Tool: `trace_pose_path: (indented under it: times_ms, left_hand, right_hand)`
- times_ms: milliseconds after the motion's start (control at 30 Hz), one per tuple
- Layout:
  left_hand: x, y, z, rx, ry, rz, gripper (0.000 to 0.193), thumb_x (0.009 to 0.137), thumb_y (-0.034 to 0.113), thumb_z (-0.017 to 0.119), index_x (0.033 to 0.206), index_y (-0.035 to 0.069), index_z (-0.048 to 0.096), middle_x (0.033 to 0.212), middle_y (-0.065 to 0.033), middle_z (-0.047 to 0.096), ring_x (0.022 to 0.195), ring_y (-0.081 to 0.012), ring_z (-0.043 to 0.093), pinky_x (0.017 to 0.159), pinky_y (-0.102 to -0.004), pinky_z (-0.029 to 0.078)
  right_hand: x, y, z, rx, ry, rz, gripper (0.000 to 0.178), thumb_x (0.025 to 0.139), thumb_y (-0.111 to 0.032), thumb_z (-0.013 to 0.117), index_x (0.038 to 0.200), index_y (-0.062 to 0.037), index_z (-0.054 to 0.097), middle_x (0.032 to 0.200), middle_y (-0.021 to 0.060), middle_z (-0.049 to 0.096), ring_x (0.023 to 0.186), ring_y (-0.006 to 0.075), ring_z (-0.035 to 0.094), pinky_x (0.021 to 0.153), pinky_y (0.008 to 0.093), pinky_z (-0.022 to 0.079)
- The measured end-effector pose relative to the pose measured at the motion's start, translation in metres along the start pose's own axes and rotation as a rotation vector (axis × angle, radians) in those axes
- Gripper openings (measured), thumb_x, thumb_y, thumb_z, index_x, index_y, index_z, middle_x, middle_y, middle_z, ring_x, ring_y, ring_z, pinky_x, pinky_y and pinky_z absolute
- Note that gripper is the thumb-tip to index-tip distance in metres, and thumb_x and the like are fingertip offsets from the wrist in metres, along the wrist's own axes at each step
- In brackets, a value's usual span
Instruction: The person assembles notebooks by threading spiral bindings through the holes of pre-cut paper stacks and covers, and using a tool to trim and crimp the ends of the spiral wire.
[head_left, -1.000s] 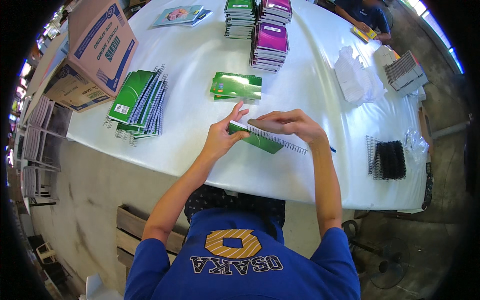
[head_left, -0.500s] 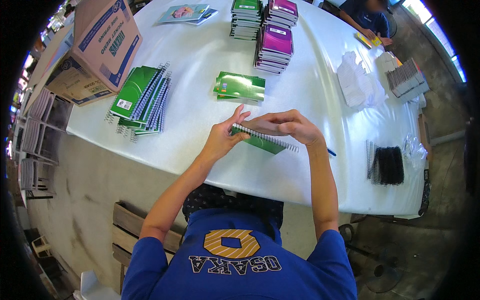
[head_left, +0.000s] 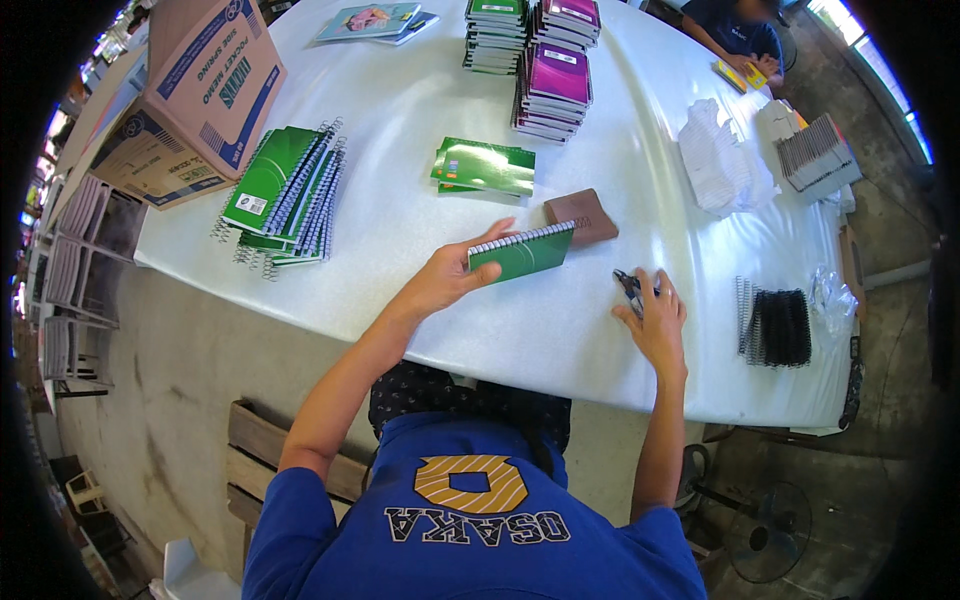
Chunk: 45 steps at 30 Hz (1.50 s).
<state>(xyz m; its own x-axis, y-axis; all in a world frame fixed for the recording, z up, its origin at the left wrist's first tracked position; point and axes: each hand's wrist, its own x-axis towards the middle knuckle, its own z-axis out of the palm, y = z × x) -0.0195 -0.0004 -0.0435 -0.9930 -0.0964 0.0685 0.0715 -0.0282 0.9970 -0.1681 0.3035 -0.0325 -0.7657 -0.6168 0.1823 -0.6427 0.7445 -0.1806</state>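
My left hand (head_left: 446,276) grips a green spiral notebook (head_left: 522,252) by its left end, thumb in front and fingers behind. The notebook stands tilted above the table, its wire coil along the upper edge. Just behind its right end lies a flat brown block (head_left: 582,216). My right hand (head_left: 656,318) is down on the table to the right, its fingers curled around small dark pliers (head_left: 630,288); the jaws point away and the handles are partly hidden. Beyond the notebook lie a few green notebook covers or pads (head_left: 486,166).
Coil-bound green notebooks (head_left: 282,195) are piled at left beside a cardboard box (head_left: 215,95). Purple notebooks (head_left: 556,80) and green notebooks (head_left: 495,38) stand stacked at the back. At right lie black coils (head_left: 780,328), white wrapping (head_left: 722,160) and a grey stack (head_left: 815,155). Another person (head_left: 735,40) sits far right.
My right hand has left the notebook's coil and moved right and nearer, onto the pliers. The brown block now lies uncovered on the table. My left hand still holds the notebook.
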Motion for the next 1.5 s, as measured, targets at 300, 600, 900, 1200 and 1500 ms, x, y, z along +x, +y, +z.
trace_pose_path:
  times_ms: [300, 600, 900, 1200, 1500]
  left_hand:
    - [-0.016, 0.041, 0.041, 0.704, 0.266, 0.072, 0.054, 0.097, 0.031, 0.058, 0.147, 0.018, 0.043, 0.128, -0.0055, 0.064, 0.112, -0.0248, 0.064, 0.087, -0.0332, 0.053]
    - [-0.024, 0.061, 0.049, 1.268, 0.414, 0.253, 0.056, 0.091, 0.028, 0.065, 0.144, 0.020, 0.047, 0.122, -0.0058, 0.066, 0.112, -0.0287, 0.064, 0.082, -0.0371, 0.055]
    - [-0.039, 0.083, 0.018, 1.463, 0.463, 0.417, 0.060, 0.086, 0.029, 0.069, 0.141, 0.019, 0.051, 0.129, -0.0029, 0.062, 0.115, -0.0313, 0.061, 0.097, -0.0476, 0.047]
    - [-0.094, 0.165, -0.166, 1.200, 0.770, 0.314, 0.056, 0.090, 0.032, 0.064, 0.142, 0.019, 0.050, 0.127, -0.0071, 0.065, 0.119, -0.0297, 0.060, 0.103, -0.0401, 0.044]
    - [-0.065, 0.129, -0.175, -0.423, 0.148, 0.592, 0.082, 0.081, 0.057, 0.066, 0.147, 0.014, 0.043, 0.157, -0.0078, 0.031, 0.142, -0.0237, 0.032, 0.112, -0.0424, 0.034]
  right_hand:
    - [-0.037, -0.080, -0.020, 0.392, 0.216, -0.082, 0.035, 0.090, -0.010, 0.064, 0.124, -0.0041, 0.060, 0.100, 0.0163, 0.056, 0.087, 0.0315, 0.060, 0.074, 0.0398, 0.051]
    - [-0.022, -0.141, -0.045, 0.501, 0.250, -0.366, 0.036, 0.085, -0.014, 0.071, 0.118, -0.0031, 0.064, 0.096, 0.0120, 0.057, 0.082, 0.0252, 0.059, 0.070, 0.0367, 0.050]
    - [0.009, -0.119, -0.053, 1.074, -0.413, -0.244, 0.024, 0.098, -0.016, 0.056, 0.116, -0.0008, 0.064, 0.086, 0.0091, 0.062, 0.069, 0.0151, 0.059, 0.062, 0.0290, 0.050]
    - [-0.002, -0.014, -0.016, 0.087, 0.227, -0.044, 0.029, 0.092, -0.014, 0.063, 0.119, -0.0036, 0.063, 0.107, 0.0150, 0.059, 0.096, 0.0305, 0.059, 0.079, 0.0398, 0.049]
    - [0.096, -0.241, -0.049, 1.694, -0.029, -0.415, 0.089, 0.072, -0.004, 0.082, 0.146, -0.0027, 0.034, 0.147, 0.0120, 0.042, 0.137, 0.0273, 0.040, 0.113, 0.0412, 0.034]
